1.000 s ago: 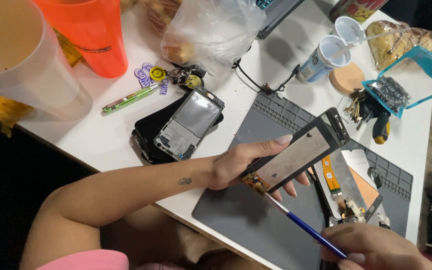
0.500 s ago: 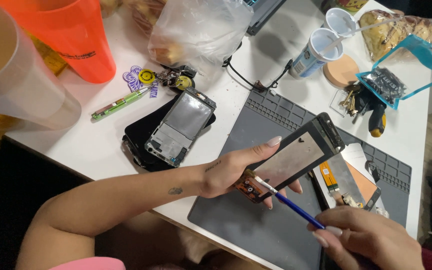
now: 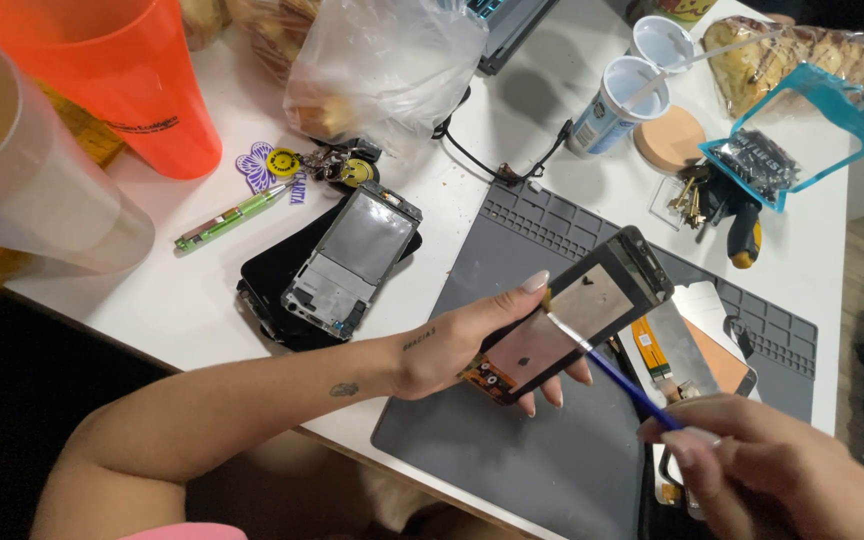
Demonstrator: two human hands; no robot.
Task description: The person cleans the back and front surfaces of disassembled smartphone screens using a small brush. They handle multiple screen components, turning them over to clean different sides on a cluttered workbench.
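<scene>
Two hands work over one grey mat [image 3: 512, 440] — left hand [image 3: 457, 345] gripping one phone screen panel [image 3: 577, 315], right hand [image 3: 782, 475] pinching one blue brush [image 3: 617, 375] — beside two cups [image 3: 167, 110].

white table [image 3: 202, 300], grey mat [image 3: 512, 450], orange cup [image 3: 142, 90]

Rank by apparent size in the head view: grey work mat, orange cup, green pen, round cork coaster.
1. grey work mat
2. orange cup, though it is near the camera and cropped
3. green pen and cork coaster: too alike to rank
</scene>
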